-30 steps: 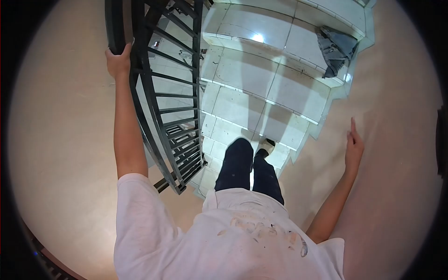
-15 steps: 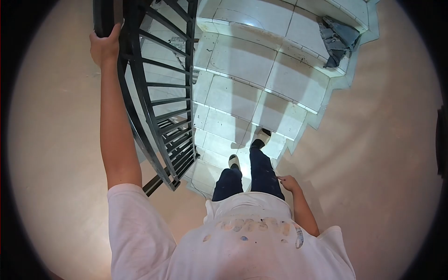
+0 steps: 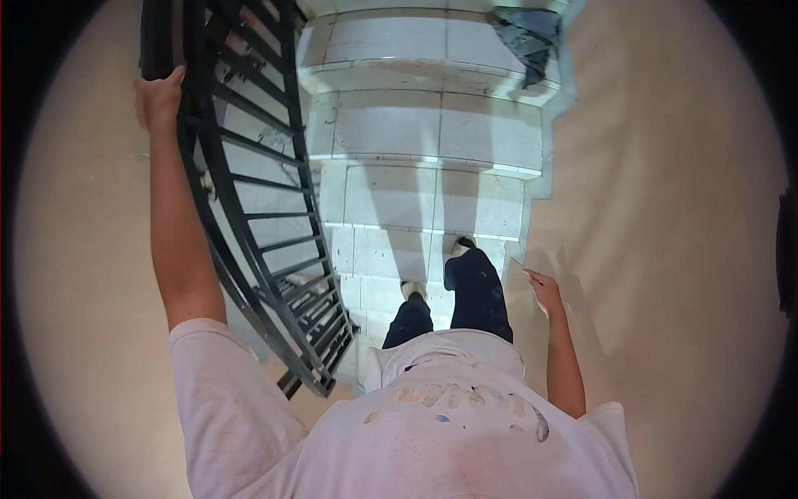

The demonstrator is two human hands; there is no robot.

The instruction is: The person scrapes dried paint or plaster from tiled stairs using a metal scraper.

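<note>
My left hand (image 3: 160, 98) is closed around the dark handrail (image 3: 162, 41) of a metal stair railing, arm stretched forward. My right hand (image 3: 544, 291) hangs in the air beside my right leg, near the wall, its fingers loosely stretched out and nothing visible in them. Below me are white tiled stairs (image 3: 391, 195). My feet, in light shoes (image 3: 413, 289), stand on different steps, partly hidden by my dark trousers (image 3: 478, 295).
Dark balusters (image 3: 270, 200) line the left side of the stairs. A crumpled grey-blue cloth (image 3: 529, 41) lies on a step at the upper right. The beige wall (image 3: 665, 208) borders the steps on the right.
The stairs and cloth have shifted left in view and now run straighter ahead. My right hand has swung outward, away from my leg. My left hand still grips the handrail.
</note>
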